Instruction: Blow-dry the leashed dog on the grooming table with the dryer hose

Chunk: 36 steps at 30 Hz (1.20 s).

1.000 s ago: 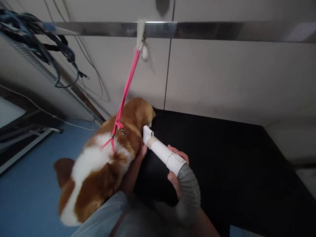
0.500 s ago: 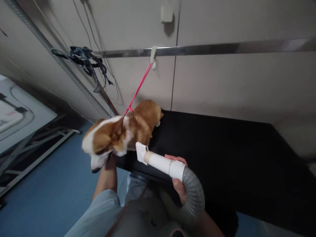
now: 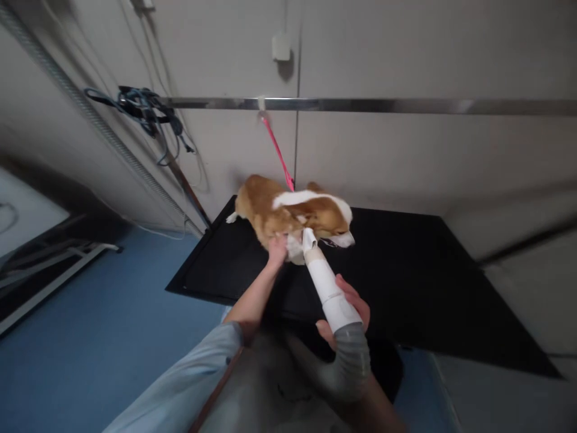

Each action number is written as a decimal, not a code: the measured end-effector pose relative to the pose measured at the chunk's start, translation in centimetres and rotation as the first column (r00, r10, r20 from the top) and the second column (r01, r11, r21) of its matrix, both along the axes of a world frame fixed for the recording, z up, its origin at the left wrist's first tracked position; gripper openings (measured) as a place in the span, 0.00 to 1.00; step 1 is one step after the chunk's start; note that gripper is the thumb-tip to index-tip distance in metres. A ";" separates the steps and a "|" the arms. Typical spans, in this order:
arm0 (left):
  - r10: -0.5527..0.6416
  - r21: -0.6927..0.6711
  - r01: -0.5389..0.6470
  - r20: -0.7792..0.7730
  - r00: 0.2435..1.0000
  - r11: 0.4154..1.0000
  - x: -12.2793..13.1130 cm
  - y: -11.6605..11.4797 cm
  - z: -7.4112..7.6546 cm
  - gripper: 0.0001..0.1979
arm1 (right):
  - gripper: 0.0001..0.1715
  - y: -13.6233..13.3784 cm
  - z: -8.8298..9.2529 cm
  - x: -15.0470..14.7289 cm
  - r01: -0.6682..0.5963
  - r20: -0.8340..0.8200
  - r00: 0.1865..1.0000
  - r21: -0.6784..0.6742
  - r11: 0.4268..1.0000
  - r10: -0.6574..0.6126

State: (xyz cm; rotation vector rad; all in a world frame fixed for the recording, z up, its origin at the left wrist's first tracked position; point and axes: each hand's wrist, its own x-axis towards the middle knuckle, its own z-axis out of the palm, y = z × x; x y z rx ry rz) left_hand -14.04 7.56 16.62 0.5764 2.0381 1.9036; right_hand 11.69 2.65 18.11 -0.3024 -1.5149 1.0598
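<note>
Dog [image 3: 293,213] is on the black table [image 3: 428,288], at its far-left part. The rump is toward the far-left corner, the head points right, and the long axis runs roughly parallel to the far edge along the wall [image 3: 406,54]. Both hands come in from the near edge. Left hand [image 3: 277,249] is the nearer one, pressed on the dog's near flank at the shoulder with fingers curled into the fur. Too blurred to tell whether it's gripping or just resting. Right hand [image 3: 347,307] sits back over the near edge, fingers wrapped around the white nozzle [image 3: 327,285] just above where the grey hose [image 3: 349,361] joins. Nozzle axis runs from that hand up and left. Its tip is at the white chest fur below the dog's head, just right of the left hand; can't tell if it touches or is a hair off. Pink leash [image 3: 278,153] goes from the dog's neck up and left to the metal rail [image 3: 360,106] on the wall, looking taut. The dog is near the left and far edges, and the table top runs on well to the right of its head. Cable bundle [image 3: 144,111] hangs off the rail's left end, well apart from both hands. Blue floor [image 3: 90,337] lies beyond the left edge.
</note>
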 end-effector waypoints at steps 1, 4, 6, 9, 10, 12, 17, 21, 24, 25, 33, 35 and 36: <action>-0.045 0.028 0.044 0.031 0.999 0.999 1.4 1.4 -0.3 0.12 | 0.38 0.5 0.5 1.1 0.057 0.027 0.998 0.000 0.998 -0.057; -0.141 0.054 0.137 0.084 0.986 0.989 4.6 5.0 -1.0 0.11 | 0.36 1.3 1.4 4.5 0.244 0.070 0.968 -0.018 0.970 -0.243; -0.191 0.048 0.188 0.093 0.977 0.981 5.9 7.1 -1.1 0.12 | 0.36 1.5 1.6 6.3 0.321 0.072 0.945 -0.016 0.947 -0.319; -0.219 0.059 0.214 0.105 0.970 0.975 7.0 9.4 -1.3 0.14 | 0.35 1.7 1.7 8.0 0.325 0.120 0.940 -0.038 0.945 -0.319; -0.215 0.078 0.207 0.107 0.971 0.975 7.1 9.8 -1.4 0.13 | 0.36 1.8 1.8 8.3 0.348 0.114 0.933 -0.045 0.936 -0.341; -0.199 0.124 0.186 0.103 0.974 0.975 7.0 10.0 -1.9 0.11 | 0.38 2.0 2.1 8.6 0.389 0.080 0.919 -0.045 0.920 -0.385; -0.200 0.060 0.195 0.112 0.973 0.979 6.6 9.3 -4.0 0.11 | 0.37 3.3 2.2 7.3 0.262 0.117 0.959 -0.006 0.965 -0.259; -0.176 0.011 0.176 0.092 0.980 0.984 6.8 9.6 -5.1 0.17 | 0.37 3.7 1.3 6.0 0.240 0.129 0.962 0.030 0.970 -0.242; -0.167 -0.017 0.169 0.089 0.982 0.985 7.1 10.1 -5.6 0.19 | 0.36 3.4 0.9 5.9 0.324 0.209 0.929 -0.066 0.944 -0.305; -0.177 -0.034 0.180 0.077 0.981 0.983 7.2 10.3 -5.7 0.19 | 0.36 3.3 0.9 6.0 0.352 0.202 0.921 -0.069 0.934 -0.332; -0.201 -0.120 0.198 -0.013 0.980 0.973 9.2 10.7 -7.3 0.23 | 0.36 3.3 1.0 6.2 0.389 0.219 0.906 -0.088 0.917 -0.363; -0.207 -0.099 0.205 -0.012 0.978 0.974 9.5 10.1 -7.8 0.22 | 0.36 3.2 0.6 6.1 0.391 0.207 0.907 -0.087 0.916 -0.368; -0.213 -0.090 0.212 0.002 0.977 0.973 9.6 9.8 -8.0 0.21 | 0.35 3.1 0.4 6.1 0.403 0.207 0.902 -0.092 0.910 -0.379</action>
